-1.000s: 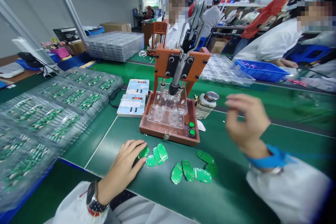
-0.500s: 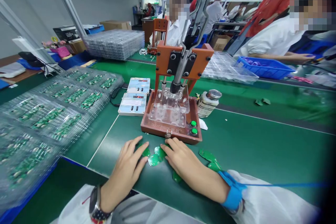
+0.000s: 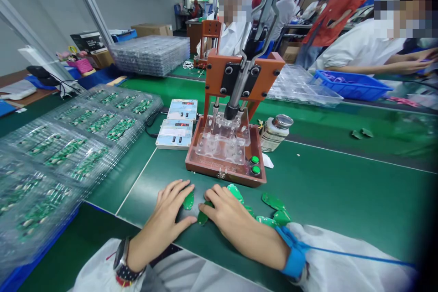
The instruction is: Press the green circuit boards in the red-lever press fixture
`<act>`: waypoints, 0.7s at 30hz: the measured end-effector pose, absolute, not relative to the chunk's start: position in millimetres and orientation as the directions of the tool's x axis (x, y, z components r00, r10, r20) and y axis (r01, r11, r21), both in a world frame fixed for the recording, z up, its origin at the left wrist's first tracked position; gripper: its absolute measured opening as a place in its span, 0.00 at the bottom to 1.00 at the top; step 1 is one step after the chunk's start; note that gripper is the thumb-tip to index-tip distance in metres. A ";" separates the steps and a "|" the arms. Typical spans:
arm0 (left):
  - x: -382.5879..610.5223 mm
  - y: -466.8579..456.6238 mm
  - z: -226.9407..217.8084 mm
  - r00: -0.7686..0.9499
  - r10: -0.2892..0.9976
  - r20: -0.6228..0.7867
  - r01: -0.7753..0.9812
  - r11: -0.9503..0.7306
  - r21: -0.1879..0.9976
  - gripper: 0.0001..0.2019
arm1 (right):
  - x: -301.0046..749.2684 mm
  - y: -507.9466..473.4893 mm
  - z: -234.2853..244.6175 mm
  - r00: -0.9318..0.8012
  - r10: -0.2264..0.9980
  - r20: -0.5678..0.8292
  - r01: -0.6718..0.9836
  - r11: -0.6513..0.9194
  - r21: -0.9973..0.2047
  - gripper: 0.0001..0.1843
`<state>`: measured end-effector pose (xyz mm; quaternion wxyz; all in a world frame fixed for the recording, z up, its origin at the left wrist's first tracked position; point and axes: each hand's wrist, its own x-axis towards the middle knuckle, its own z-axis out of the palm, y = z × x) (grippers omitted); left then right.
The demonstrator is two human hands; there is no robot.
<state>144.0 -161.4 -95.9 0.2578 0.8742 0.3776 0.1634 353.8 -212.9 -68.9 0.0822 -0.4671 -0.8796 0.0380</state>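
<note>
Several small green circuit boards (image 3: 273,201) lie on the green mat just in front of an orange lever press fixture (image 3: 226,153). My left hand (image 3: 167,219) rests on the mat, its fingertips closed on one green board (image 3: 188,200). My right hand (image 3: 228,221) lies beside it, fingers pinching another green board (image 3: 203,216) tilted up off the mat. A watch is on my left wrist and a blue strap (image 3: 293,252) on my right wrist.
Clear blister trays of green boards (image 3: 68,146) fill the left side. Two small counter boxes (image 3: 174,133) and a metal-capped jar (image 3: 275,133) flank the press. Other people in white coats sit across the belt by a blue bin (image 3: 349,86) and clear trays (image 3: 301,91).
My right hand came down from mid-air on the right to the boards beside my left hand. Both hands have now picked up boards, tilting them off the mat.
</note>
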 end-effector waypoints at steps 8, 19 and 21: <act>149.3 -156.5 -104.8 0.665 0.732 0.148 0.479 -0.569 0.668 0.24 | 354.5 -200.4 -79.7 -0.485 0.866 0.122 0.858 0.498 -0.126 0.19; 163.8 -174.4 -110.6 0.562 0.805 0.189 0.483 -0.505 0.715 0.31 | 367.6 -202.8 -57.7 -0.520 0.854 -0.028 0.784 0.464 -0.411 0.10; 165.6 -174.4 -109.8 0.563 0.807 0.178 0.480 -0.495 0.724 0.31 | 366.1 -202.0 -66.2 -0.509 0.861 -0.006 0.783 0.459 -0.419 0.09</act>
